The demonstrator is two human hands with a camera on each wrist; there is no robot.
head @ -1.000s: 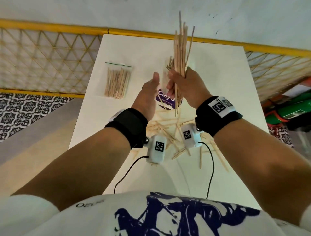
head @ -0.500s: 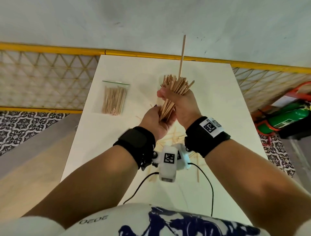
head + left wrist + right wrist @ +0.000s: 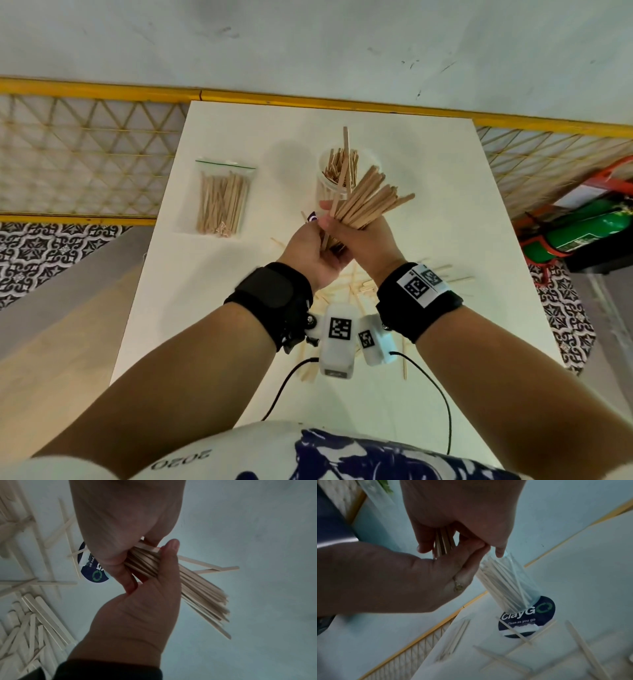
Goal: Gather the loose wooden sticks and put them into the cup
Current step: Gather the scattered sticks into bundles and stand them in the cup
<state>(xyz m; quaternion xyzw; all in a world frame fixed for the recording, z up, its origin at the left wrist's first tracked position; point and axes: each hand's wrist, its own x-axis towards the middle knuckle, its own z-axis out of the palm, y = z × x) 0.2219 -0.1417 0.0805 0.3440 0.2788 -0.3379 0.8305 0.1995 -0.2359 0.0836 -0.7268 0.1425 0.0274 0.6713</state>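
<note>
Both hands hold one bundle of wooden sticks (image 3: 368, 202) above the table, tilted up to the right. My left hand (image 3: 308, 246) grips its lower end, and the right hand (image 3: 363, 236) is wrapped round the middle. In the left wrist view the bundle (image 3: 197, 588) fans out past my left thumb. Just behind the hands stands the clear cup (image 3: 339, 178), holding several sticks; it also shows in the right wrist view (image 3: 506, 582). Loose sticks (image 3: 442, 277) lie on the table under my wrists.
A zip bag of sticks (image 3: 222, 198) lies at the table's left. A round dark sticker (image 3: 527, 616) sits at the cup's foot, with scattered sticks (image 3: 513, 632) across it. A yellow lattice railing (image 3: 85, 150) flanks the white table (image 3: 428, 171); a green cylinder (image 3: 589, 226) lies on the floor to the right.
The right hand brought the upright bundle down from high over the cup. My left hand, open beside it before, now grips the lower end, and the bundle leans to the right.
</note>
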